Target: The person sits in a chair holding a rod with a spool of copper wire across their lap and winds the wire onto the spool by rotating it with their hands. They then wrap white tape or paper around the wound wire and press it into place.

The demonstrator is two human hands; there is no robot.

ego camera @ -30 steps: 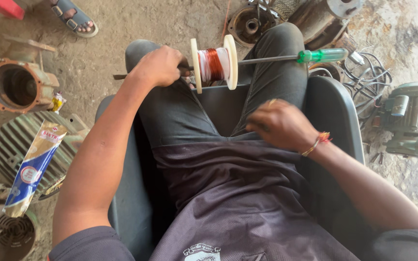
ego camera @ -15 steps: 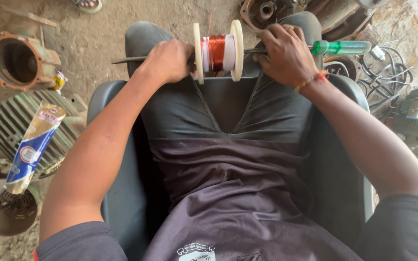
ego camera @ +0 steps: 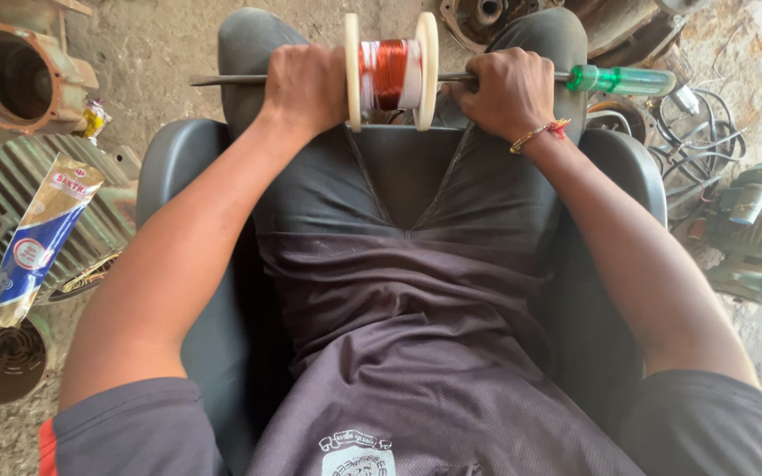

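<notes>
Your screwdriver [ego camera: 504, 79] lies level across both knees, its long axis running left to right: the bare steel tip points past your left knee, the translucent green handle past your right. Threaded on its shaft, between your hands, sits a spool [ego camera: 391, 72] with two pale, flat round flanges and glossy copper-red wire wound on its core. Your left hand [ego camera: 306, 88] is curled tight around the shaft beside one flange; your right hand [ego camera: 504, 91] is closed on the shaft by the other.

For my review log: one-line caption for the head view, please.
Seated person's left hand and right hand grip a screwdriver threaded through a copper-wire spool.
</notes>
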